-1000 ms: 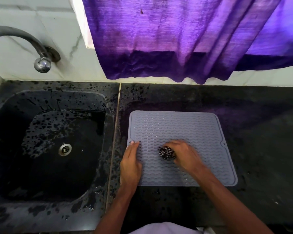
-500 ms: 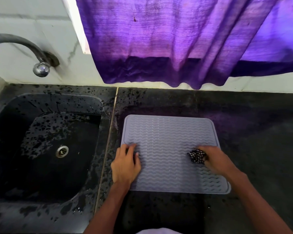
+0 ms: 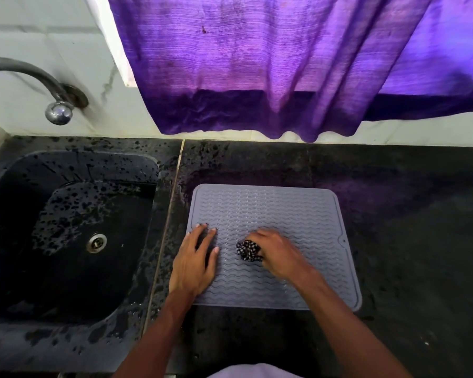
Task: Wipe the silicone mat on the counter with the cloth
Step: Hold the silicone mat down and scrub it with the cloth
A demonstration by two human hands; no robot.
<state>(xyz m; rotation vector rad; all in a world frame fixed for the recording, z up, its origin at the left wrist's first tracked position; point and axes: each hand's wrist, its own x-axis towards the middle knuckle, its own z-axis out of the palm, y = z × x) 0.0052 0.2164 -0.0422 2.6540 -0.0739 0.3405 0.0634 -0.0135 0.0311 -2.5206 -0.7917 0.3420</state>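
The right hand, gripping the balled cloth, is sweeping back from the right side of the mat to its middle, so wiping is progressing. The left hand is pressing flat, fingers spread, pinning the left edge. The near-square mat is lying flat on the tabletop, ridges running left-right.

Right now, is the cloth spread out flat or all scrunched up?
Scrunched up. The cloth is a small speckled wad poking from the right hand, which grips it on the mat.
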